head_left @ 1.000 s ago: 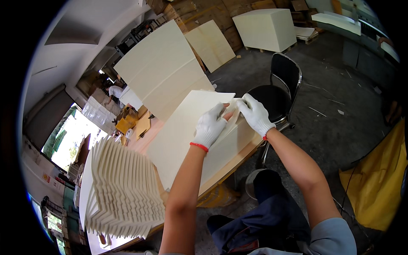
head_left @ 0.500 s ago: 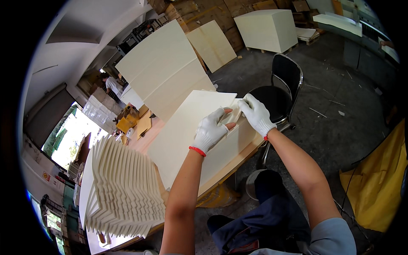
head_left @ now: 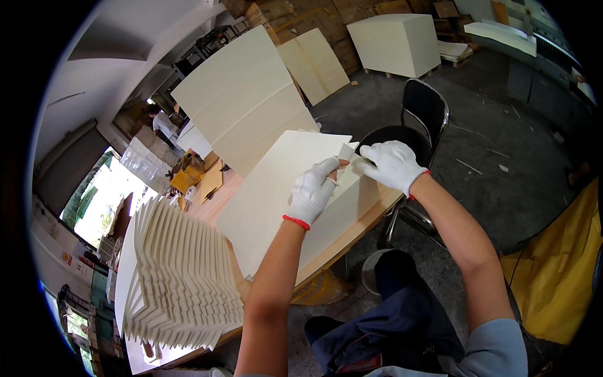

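A pile of large white cardboard sheets (head_left: 264,201) lies on the wooden table in front of me. My left hand (head_left: 314,191), in a white glove with bare thumb and finger tips, is closed on a folded-up flap (head_left: 346,151) at the right end of the top sheet. Just right of it, my gloved right hand (head_left: 394,164) has bent fingers and thumb closed at that sheet's edge; the fingertips are partly hidden. To the left, folded white cardboard pieces (head_left: 182,276) stand stacked in a zigzag pile.
A black chair (head_left: 424,119) stands beyond the table's right edge. Tall white boards (head_left: 245,94) rise behind the work. A yellow box (head_left: 187,176) and brown card pieces lie at the far left of the wooden table (head_left: 342,248). Yellow cloth (head_left: 556,264) hangs at right.
My right hand has shifted right and slightly down, its fingers more bent. The flap by my left fingertips now stands up more, and the left hand has turned slightly.
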Demonstrator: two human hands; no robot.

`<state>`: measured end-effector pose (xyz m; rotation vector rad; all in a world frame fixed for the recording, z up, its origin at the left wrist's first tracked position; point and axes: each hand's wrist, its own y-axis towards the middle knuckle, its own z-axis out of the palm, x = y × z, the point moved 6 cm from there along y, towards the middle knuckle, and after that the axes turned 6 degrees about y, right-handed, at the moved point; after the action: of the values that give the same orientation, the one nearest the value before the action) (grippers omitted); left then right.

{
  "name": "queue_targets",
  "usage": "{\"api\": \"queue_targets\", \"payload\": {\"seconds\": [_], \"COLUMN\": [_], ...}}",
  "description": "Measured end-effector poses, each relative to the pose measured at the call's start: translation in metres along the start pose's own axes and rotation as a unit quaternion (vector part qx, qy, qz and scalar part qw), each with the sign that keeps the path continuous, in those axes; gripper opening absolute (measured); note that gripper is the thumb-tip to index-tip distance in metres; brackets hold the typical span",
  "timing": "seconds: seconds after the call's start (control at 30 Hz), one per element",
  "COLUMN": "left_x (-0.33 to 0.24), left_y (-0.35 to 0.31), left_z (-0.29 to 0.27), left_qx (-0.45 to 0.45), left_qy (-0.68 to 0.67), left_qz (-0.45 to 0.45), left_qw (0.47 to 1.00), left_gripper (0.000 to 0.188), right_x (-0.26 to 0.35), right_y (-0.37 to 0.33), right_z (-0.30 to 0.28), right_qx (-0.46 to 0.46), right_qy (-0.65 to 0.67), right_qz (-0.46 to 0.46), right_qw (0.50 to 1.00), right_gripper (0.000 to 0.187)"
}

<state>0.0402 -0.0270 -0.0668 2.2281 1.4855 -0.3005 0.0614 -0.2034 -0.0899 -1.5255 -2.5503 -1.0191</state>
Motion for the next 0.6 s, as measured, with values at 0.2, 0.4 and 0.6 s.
{"api": "queue_targets", "payload": {"seconds": [0.2,0.4,0.6], "left_x": [-0.001,0.000,-0.001], "left_y": [-0.002,0.001,0.001], "left_z": [0.000,0.002,0.000], "left_qx": [-0.002,0.015,0.028], "left_qy": [-0.011,0.016,0.029], "left_qz": [-0.027,-0.023,-0.027], "left_qw": [1.000,0.999,0.999], "left_gripper": [0.031,0.031,0.038], "right_x": [-0.007,-0.008,-0.007], "right_y": [0.013,-0.001,-0.004], "right_z": [0.016,0.029,0.027], "right_qx": [-0.020,-0.087,-0.091], "right_qy": [0.251,0.363,0.364], "right_qz": [0.114,0.213,0.219], "right_qw": [0.961,0.903,0.901], "right_gripper": [0.043,0.047,0.047]}}
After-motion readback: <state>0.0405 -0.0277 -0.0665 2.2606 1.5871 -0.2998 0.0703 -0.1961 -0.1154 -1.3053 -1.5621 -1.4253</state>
